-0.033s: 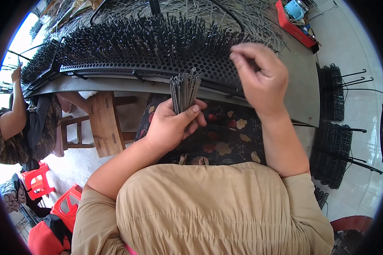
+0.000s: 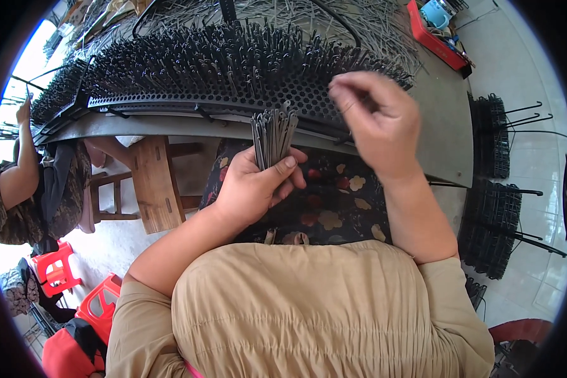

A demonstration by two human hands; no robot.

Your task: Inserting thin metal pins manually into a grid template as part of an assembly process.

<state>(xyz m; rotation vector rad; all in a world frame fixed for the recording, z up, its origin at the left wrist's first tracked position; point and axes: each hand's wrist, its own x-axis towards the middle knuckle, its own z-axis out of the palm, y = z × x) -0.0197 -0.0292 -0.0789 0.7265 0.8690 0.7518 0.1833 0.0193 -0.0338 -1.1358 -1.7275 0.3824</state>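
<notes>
An upright bundle of thin dark metal strips (image 2: 273,135), some with bent upper ends, is wrapped in the fingers of my left hand (image 2: 249,183) just in front of the table. Over the right end of a black perforated rack (image 2: 301,90), my right hand (image 2: 387,123) is raised, thumb and forefinger pinched together. Its fingertips are slightly blurred, and whatever they may hold is too small to make out. Rows of dark hooked strips (image 2: 214,57) stand upright in the rack's holes, packed behind its bare front holes.
Loose strips (image 2: 378,31) lie behind the rack. A red tray (image 2: 436,41) with a blue mug (image 2: 436,14) sits at the far right corner. Black racks (image 2: 494,230) are at right. At left are a wooden stool (image 2: 154,183), red plastic stools (image 2: 101,305) and another person's arm (image 2: 25,157).
My right hand has shifted slightly left and down over the rack, still pinched. My left hand and the bundle have not visibly moved.
</notes>
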